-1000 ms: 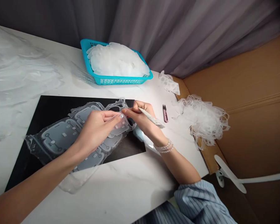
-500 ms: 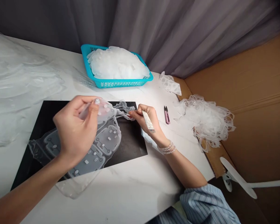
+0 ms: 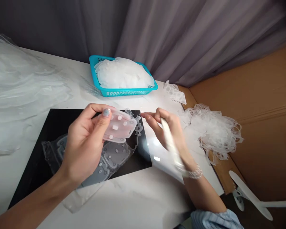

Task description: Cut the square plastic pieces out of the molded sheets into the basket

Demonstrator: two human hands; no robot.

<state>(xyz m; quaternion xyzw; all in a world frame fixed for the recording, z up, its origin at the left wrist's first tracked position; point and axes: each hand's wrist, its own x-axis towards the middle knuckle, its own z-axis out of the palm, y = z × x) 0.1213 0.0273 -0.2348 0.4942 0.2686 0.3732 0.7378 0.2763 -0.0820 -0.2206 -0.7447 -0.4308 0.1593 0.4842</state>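
Note:
My left hand (image 3: 84,143) pinches a translucent silicone pad (image 3: 121,125) by its left end, thumb on top. The pad is rounded, with small white raised dots, and is held up above the black mat (image 3: 143,156). My right hand (image 3: 170,127) is to the right of the pad, apart from it, index finger stretched toward the mat's corner. It grips a slim white-wrapped tool (image 3: 169,140), blurred by motion; its working tip cannot be made out. Under my left hand lies a clear moulded sheet (image 3: 115,156) of similar pads, partly hidden, with a ragged torn edge.
A blue basket (image 3: 128,93) heaped with translucent pads stands at the back. Layered clear sheets (image 3: 21,86) cover the left side. A pile of scrap trimmings (image 3: 212,130) and a smaller white scrap (image 3: 175,92) lie right, by a cardboard panel (image 3: 252,105).
My left hand has lifted the pad away from the sheet; strands linking it to the scrap edge have parted. My right hand has moved right with the tool, now covering the pink snips.

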